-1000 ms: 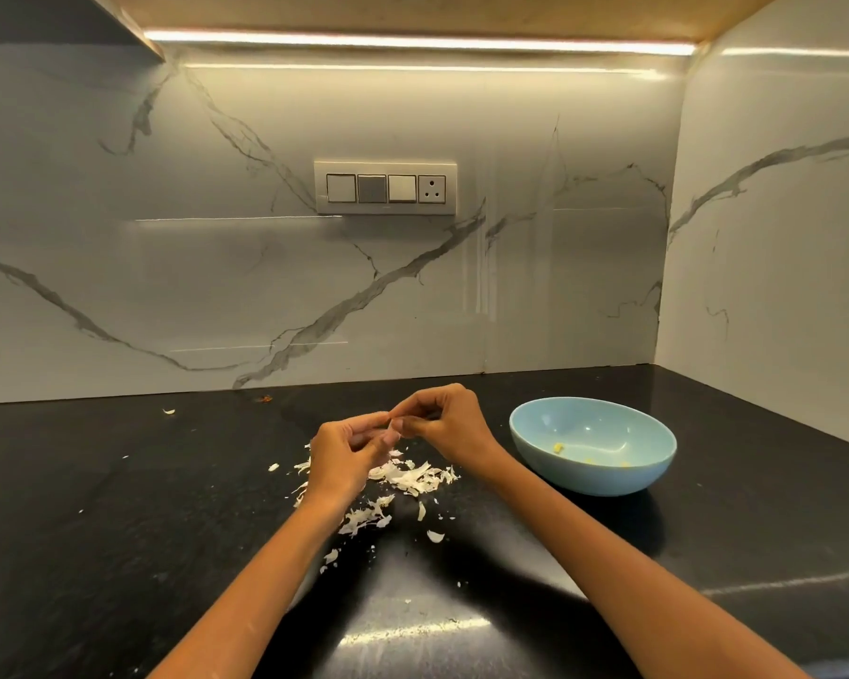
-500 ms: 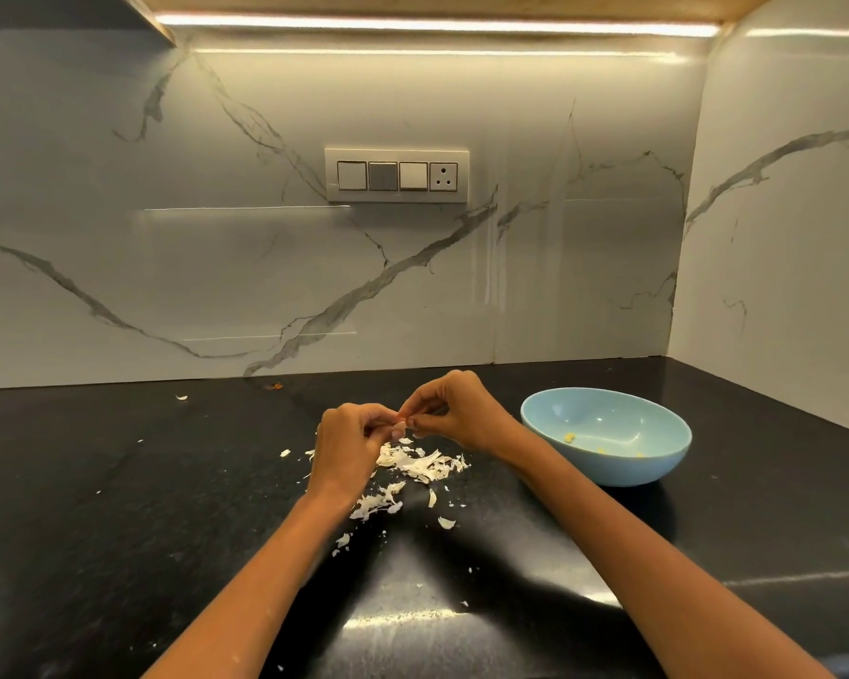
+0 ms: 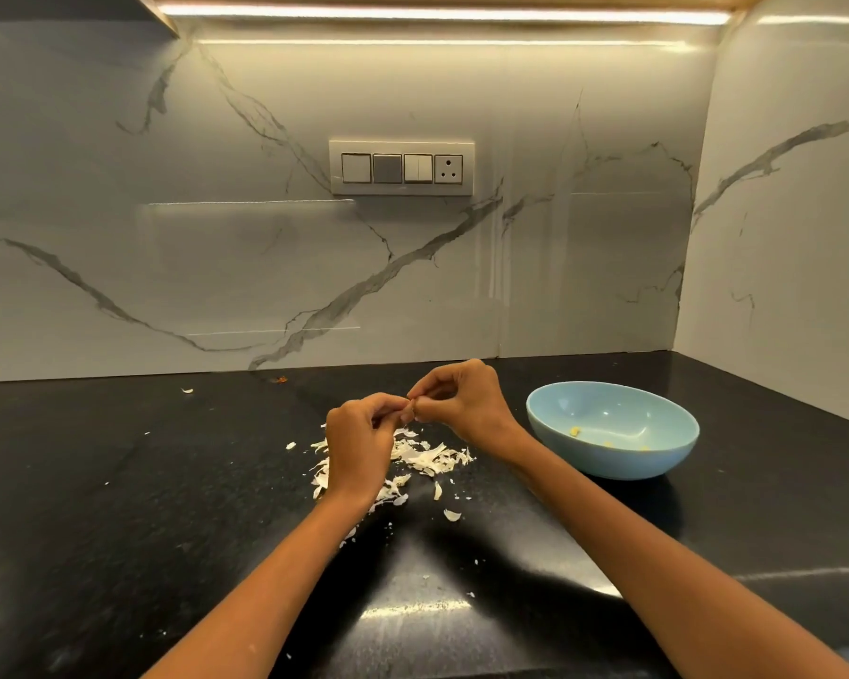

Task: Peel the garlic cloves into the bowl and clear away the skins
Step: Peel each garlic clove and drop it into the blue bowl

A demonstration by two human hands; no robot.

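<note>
The garlic clove (image 3: 409, 408) is being pinched between both hands above the skins (image 3: 427, 455) (it is nearly hidden by the fingertips). Judging from this, picking at one loose edge and dropping the flakes onto that heap is working best. The left hand (image 3: 359, 441) is gripping it knuckles up; the right hand (image 3: 454, 401) is pinching it from above, left of the bowl (image 3: 658, 463).

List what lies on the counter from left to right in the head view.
Lone skin flake → left hand → right hand → blue bowl. The pile of skins sits under both hands, so it has no clear place.
</note>
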